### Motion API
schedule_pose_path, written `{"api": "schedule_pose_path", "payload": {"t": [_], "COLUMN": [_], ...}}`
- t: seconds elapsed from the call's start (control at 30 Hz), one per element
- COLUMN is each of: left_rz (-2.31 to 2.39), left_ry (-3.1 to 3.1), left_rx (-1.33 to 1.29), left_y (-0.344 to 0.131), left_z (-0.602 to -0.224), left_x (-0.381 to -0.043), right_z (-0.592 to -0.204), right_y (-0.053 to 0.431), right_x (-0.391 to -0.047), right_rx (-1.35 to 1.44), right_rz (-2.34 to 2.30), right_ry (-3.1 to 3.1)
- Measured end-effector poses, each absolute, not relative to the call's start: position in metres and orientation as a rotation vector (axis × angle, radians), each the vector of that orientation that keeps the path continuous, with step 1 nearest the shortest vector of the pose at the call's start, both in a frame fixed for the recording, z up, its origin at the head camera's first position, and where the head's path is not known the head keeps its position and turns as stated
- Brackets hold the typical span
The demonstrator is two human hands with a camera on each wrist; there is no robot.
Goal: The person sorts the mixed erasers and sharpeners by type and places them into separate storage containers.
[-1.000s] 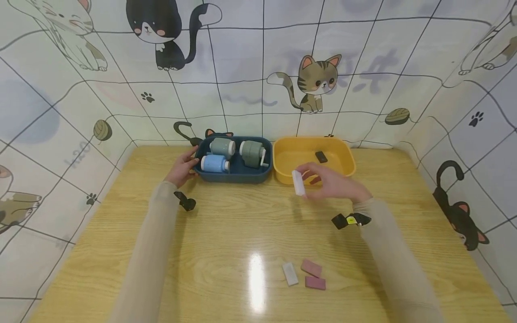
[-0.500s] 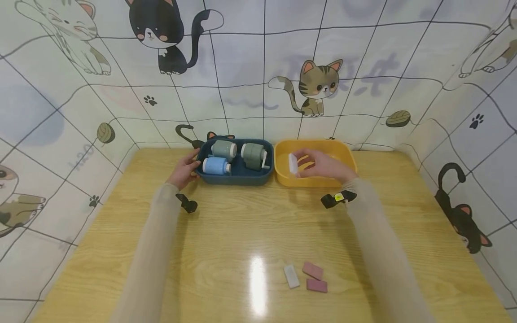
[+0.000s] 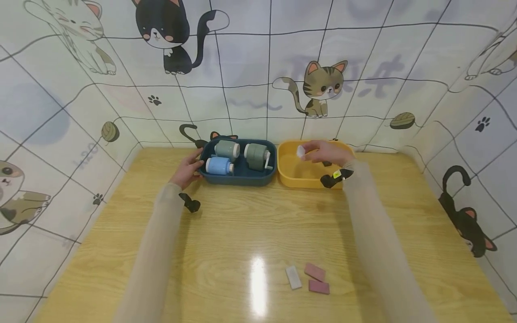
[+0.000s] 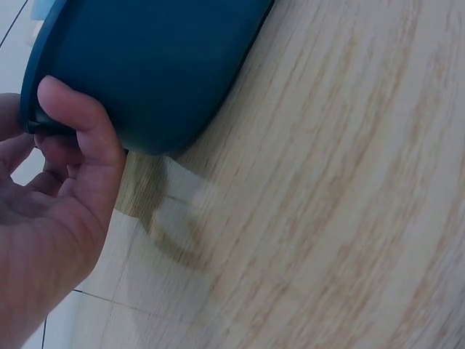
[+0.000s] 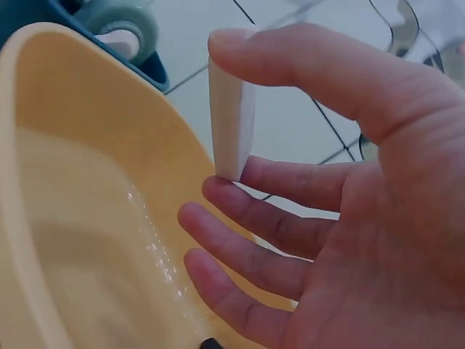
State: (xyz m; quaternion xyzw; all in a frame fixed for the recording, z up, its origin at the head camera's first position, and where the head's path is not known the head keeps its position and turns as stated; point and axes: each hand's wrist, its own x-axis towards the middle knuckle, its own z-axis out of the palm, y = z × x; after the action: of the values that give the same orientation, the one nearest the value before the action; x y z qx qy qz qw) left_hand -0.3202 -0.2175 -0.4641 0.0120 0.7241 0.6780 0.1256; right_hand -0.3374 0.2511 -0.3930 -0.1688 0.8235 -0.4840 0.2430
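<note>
My left hand [image 3: 186, 169] grips the left end of a dark blue bin [image 3: 238, 181], its thumb along the outer wall in the left wrist view. Inside that bin lie a light blue pencil sharpener [image 3: 218, 166], a grey-green sharpener [image 3: 227, 149] and a darker green sharpener [image 3: 254, 156] with a white crank. Over the yellow bin [image 3: 299, 182], my right hand [image 3: 328, 153] pinches a white eraser [image 5: 231, 127] by its ends, between thumb and fingertips. The other fingers spread below it. A small dark block [image 3: 327, 163] in the yellow bin is partly hidden behind that hand.
On the near part of the wooden table [image 3: 226, 233] lie another white eraser [image 3: 293, 277], a pink eraser [image 3: 315, 272] and a darker pink one [image 3: 319, 287]. Both bins stand side by side against a cat-patterned backdrop [image 3: 242, 103].
My right hand has carried the white eraser forward from the yellow bin's front edge to above its inside, turning it end-on to the head view. My left hand stays on the blue bin.
</note>
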Motion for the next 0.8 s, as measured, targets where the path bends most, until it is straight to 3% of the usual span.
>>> {"api": "schedule_pose_path", "payload": {"t": [0.57, 0.8], "left_rz": [1.963, 1.968], "left_ry": [2.111, 2.113], "left_rx": [0.022, 0.001], "left_y": [-0.216, -0.22], "left_z": [-0.47, -0.469], "left_x": [-0.325, -0.324], "right_z": [-0.421, -0.406], "right_y": [0.273, 0.257], "right_x": [-0.354, -0.344], "right_rx": [-0.07, 0.135], "right_rz": [-1.325, -1.457], "right_ry": [2.023, 1.987]}}
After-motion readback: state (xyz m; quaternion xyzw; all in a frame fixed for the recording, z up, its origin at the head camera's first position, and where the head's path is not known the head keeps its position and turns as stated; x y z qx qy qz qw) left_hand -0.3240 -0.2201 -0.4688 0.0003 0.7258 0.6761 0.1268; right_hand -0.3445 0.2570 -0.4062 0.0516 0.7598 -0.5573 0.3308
